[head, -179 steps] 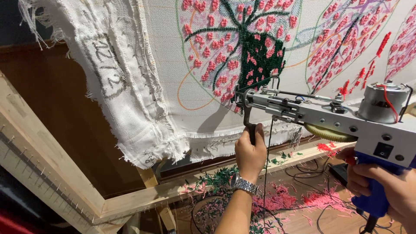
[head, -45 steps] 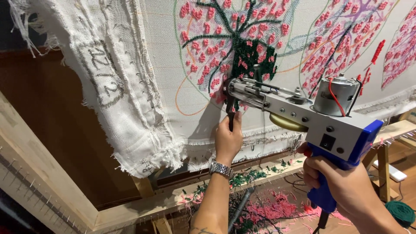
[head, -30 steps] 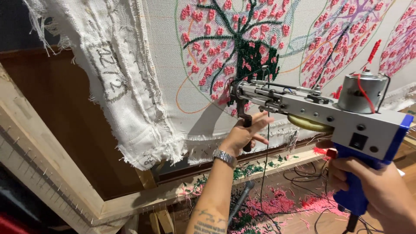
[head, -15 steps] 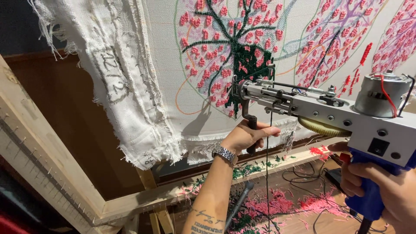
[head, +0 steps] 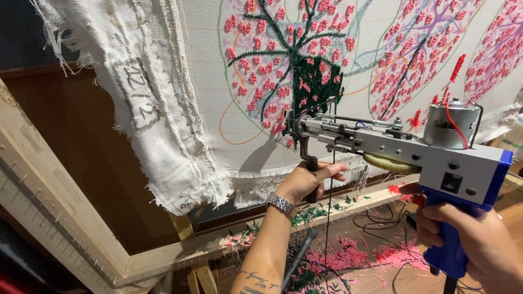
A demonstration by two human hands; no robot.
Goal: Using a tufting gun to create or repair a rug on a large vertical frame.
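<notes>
A grey and blue tufting gun (head: pixel 414 158) points its needle at the white cloth (head: pixel 348 71) stretched on a wooden frame. My left hand (head: pixel 308 181) wraps around the gun's black front handle, index finger stretched out, a metal watch on the wrist. My right hand (head: pixel 479 245) grips the blue rear handle at the lower right. The needle tip sits just below a dark green tufted patch (head: pixel 316 90) in a pink-and-green tree design. A dark yarn strand (head: pixel 329 218) hangs down from the gun.
The wooden frame (head: pixel 65 212) runs along the left and bottom, with rows of nails. Loose frayed cloth (head: pixel 158 125) hangs at the left. Pink and green yarn scraps (head: pixel 354 256) and black cables lie on the floor below. More pink tufted circles fill the right.
The gun dropped away from the cloth, then came back up to the green patch. My left hand loosened on the front handle and now holds it again, finger extended.
</notes>
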